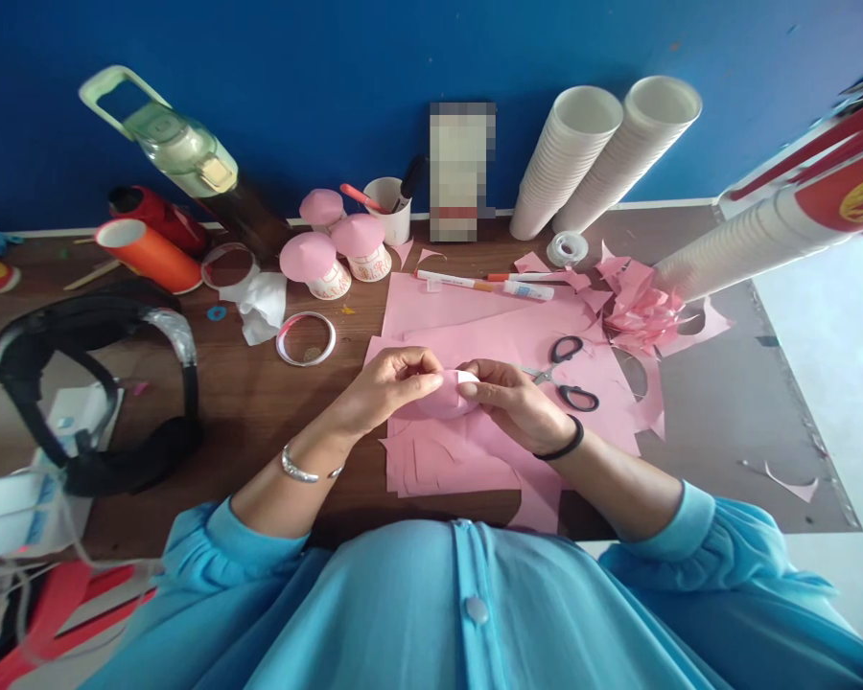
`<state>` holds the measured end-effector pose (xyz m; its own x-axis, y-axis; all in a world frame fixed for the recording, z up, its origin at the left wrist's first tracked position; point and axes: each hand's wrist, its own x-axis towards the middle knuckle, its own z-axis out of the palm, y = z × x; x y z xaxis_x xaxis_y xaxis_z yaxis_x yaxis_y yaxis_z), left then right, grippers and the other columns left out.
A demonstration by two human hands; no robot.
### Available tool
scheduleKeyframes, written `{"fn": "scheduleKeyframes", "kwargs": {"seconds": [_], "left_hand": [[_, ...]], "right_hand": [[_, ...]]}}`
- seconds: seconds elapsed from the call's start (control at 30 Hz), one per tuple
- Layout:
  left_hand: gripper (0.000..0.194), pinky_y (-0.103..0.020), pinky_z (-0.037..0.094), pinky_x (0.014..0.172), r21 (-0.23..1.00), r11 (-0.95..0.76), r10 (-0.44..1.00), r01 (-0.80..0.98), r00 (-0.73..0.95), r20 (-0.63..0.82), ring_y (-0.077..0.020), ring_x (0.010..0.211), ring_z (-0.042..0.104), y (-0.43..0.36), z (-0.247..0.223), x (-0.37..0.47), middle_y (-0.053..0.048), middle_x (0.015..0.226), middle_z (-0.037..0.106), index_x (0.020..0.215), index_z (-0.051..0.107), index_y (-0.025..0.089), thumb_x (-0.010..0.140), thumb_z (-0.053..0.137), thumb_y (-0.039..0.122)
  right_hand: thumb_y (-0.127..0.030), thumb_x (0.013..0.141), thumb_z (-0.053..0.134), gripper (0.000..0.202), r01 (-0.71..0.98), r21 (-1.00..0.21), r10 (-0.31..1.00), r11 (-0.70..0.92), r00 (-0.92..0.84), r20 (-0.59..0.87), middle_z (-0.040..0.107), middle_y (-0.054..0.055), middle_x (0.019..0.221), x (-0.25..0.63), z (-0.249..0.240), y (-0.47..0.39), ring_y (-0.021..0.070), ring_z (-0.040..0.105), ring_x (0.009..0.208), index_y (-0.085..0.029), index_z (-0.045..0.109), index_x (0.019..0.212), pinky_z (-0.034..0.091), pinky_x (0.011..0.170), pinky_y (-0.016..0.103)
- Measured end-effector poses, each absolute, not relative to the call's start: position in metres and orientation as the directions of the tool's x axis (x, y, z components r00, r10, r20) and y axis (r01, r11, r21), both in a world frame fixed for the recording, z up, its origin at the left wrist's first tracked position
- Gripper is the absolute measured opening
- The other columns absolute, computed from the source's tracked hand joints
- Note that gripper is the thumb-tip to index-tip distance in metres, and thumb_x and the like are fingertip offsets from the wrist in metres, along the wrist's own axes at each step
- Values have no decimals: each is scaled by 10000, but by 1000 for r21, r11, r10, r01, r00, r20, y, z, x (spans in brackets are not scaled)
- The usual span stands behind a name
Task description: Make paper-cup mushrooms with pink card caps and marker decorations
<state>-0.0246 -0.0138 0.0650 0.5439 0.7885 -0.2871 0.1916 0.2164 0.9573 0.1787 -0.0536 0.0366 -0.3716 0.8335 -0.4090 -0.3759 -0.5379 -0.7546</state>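
Note:
Between my hands is a round piece of pink paper (447, 402), with a small white patch near its upper right edge. My left hand (395, 386) pinches its left upper edge between thumb and fingers. On the other side, my right hand (512, 398) grips the edge by the white patch, thumb on top. Beneath lie several pink paper sheets (460, 470). Black-handled scissors (571, 374) rest on the sheets just right of my right hand. Beyond my hands stand 3 small paper cups (369, 264) topped with pink paper cones (308, 257).
Markers (475, 283) and a glue tube (528, 289) lie behind the sheets. Tall white cup stacks (568, 158) and a phone (462, 172) stand along the blue wall. Crumpled pink scraps (640, 307) are at right. A tape roll (306, 339), bottle (187, 153) and black headband (14, 355) are left.

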Motion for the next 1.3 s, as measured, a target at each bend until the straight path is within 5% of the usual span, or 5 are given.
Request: {"fn": "scheduleKeyframes", "kwargs": {"seconds": [0.33, 0.57, 0.87, 1.3], "left_hand": [[271, -261, 298, 644, 952, 248, 762, 179, 571, -306, -121, 687, 403, -12, 61, -25, 16, 687, 517, 732, 630, 152, 833, 679, 398], [323, -249, 375, 731, 917, 396, 738, 53, 576, -352, -126, 771, 507, -18, 58, -20, 4, 776, 598, 789, 669, 154, 840, 744, 464], [253, -240, 426, 724, 878, 477, 749, -45, 543, -380, -127, 752, 554, -23, 49, -15, -3, 785, 646, 819, 710, 144, 757, 796, 374], [277, -240, 404, 665, 863, 488, 803, -127, 453, -388, -129, 688, 523, -19, 49, -19, 2, 734, 623, 785, 683, 156, 754, 772, 417]], "right_hand": [[-439, 687, 930, 355, -333, -780, 829, -530, -398, -393, 643, -20, 689, 179, 34, -54, 100, 514, 647, -160, 713, 718, 380, 639, 258], [-420, 627, 967, 340, -459, -714, 848, -529, -325, -419, 661, -27, 672, 178, 34, -55, 95, 535, 625, -188, 731, 703, 410, 626, 246], [-430, 658, 943, 338, -453, -730, 859, -511, -290, -422, 648, -23, 702, 177, 35, -55, 106, 532, 654, -190, 713, 718, 413, 636, 251], [-468, 704, 907, 343, -282, -893, 929, -351, -227, -294, 625, -10, 754, 185, 28, -53, 128, 515, 720, -194, 703, 734, 397, 687, 277]]}}
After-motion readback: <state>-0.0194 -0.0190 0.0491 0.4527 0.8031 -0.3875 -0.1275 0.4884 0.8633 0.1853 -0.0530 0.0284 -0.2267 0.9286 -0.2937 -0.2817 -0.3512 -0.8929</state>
